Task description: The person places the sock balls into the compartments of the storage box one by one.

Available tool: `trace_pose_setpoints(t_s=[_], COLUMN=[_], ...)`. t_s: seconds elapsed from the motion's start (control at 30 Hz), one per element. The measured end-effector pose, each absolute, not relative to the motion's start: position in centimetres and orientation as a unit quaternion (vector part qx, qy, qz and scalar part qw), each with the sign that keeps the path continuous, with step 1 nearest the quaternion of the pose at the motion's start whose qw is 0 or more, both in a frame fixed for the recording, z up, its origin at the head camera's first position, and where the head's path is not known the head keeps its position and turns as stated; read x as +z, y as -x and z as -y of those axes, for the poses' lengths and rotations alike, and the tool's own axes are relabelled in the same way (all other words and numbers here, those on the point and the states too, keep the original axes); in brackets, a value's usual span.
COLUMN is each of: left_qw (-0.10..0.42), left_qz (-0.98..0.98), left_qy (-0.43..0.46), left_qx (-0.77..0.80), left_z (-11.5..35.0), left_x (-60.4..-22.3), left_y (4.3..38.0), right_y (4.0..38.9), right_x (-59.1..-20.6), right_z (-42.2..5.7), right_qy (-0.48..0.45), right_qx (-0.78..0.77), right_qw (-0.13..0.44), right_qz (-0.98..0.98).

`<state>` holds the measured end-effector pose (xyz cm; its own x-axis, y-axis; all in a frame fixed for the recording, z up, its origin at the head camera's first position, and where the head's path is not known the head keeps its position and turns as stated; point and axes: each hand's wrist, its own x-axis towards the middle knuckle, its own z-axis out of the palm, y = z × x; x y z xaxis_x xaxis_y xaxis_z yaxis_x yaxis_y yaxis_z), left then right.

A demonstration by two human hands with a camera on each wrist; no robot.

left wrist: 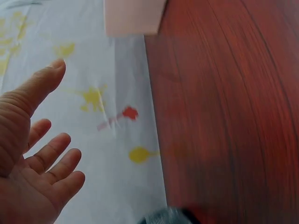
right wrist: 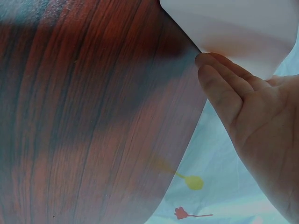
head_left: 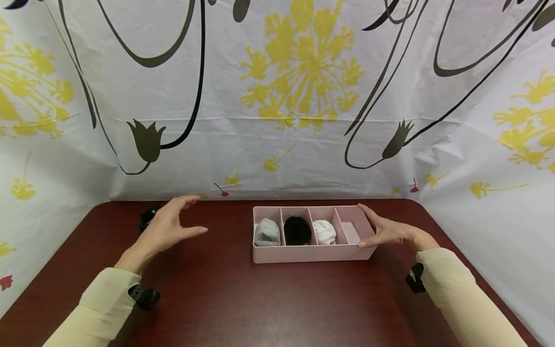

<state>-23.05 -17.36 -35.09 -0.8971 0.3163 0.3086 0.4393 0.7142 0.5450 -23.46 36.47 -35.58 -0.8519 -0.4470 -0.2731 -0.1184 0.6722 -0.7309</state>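
Note:
A pink divided organizer box [head_left: 312,254] stands on the table. Its compartments hold, from the left, a rolled grey cloth item [head_left: 267,232], a black one [head_left: 297,231] and a white one [head_left: 324,232], perhaps socks; the rightmost compartment shows its bare floor. My right hand [head_left: 388,231] grips the box's right end, thumb at the front corner and fingers at the back. In the right wrist view its fingers [right wrist: 224,88] lie against the box's end wall. My left hand [head_left: 171,224] hovers left of the box, thumb and fingers spread, holding nothing.
Behind my left hand a small black item [head_left: 147,219] lies partly hidden near the table's back left. The dark red wooden table [head_left: 277,303] ends at a white sheet [head_left: 208,159] with yellow flowers, which hangs behind it and at both sides.

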Motion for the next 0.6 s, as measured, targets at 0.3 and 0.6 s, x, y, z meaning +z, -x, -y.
trace_pose_setpoints(t_s=[0.3,0.6], left_qw=[0.084,0.071], left_qz=[0.933,0.939], left_qy=[0.188,0.183], left_qx=[-0.295,-0.284], left_z=[20.5,22.7], left_x=[-35.5,-35.8], left_y=[23.6,24.3], right_y=[23.5,23.4], right_x=[-35.5,-35.4], right_z=[-36.5,-36.4], right_qy=[0.161,0.157], right_qx=[-0.379,-0.369], right_qw=[0.223,0.222], right_qz=[-0.884,-0.889])
